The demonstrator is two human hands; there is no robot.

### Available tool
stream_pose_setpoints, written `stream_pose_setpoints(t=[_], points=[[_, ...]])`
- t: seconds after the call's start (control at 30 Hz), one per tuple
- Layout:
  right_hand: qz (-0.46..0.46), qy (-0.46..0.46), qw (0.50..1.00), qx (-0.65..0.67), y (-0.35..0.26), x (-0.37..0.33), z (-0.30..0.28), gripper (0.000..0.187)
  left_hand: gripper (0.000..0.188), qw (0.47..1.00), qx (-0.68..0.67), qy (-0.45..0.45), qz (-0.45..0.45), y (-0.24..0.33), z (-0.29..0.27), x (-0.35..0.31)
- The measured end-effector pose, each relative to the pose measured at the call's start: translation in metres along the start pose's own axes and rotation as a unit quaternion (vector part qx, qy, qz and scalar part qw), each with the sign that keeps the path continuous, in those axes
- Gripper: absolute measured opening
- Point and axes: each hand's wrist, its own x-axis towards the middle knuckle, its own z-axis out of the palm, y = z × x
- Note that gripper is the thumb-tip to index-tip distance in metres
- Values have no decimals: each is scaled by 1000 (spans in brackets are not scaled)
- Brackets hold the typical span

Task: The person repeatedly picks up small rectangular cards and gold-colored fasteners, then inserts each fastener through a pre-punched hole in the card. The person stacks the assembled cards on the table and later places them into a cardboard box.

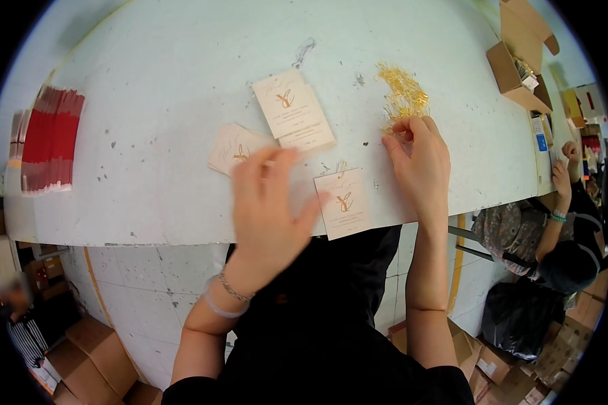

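My left hand, blurred by movement, hovers over the table's near side with its thumb held away from the fingers. Its thumb tip is at the left edge of a cream printed card that has a thin gold loop at its top. Beyond the fingers lies a small stack of cream cards, partly covered by the hand. Farther off, more cards overlap. My right hand is closed in a pinch at the near edge of a pile of thin gold loops; what its fingertips hold is hidden.
Bundled red and clear strips lie at the table's left end. An open cardboard box stands at the far right. Beyond the right edge, another person is sitting. Cartons fill the lower left floor.
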Motion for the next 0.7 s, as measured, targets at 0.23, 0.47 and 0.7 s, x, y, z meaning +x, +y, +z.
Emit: stream_pose_setpoints(t=[0.23, 0.47, 0.7], points=[[29, 0, 999, 41, 6, -1, 4, 7, 59, 970, 197, -23, -137, -65, -46, 12], [83, 55, 982, 158, -2, -7, 0, 5, 53, 968, -13, 39, -248, -61, -61, 23], [102, 58, 934, 337, -22, -25, -10, 8, 41, 950, -216, 182, -131, -31, -56, 21]])
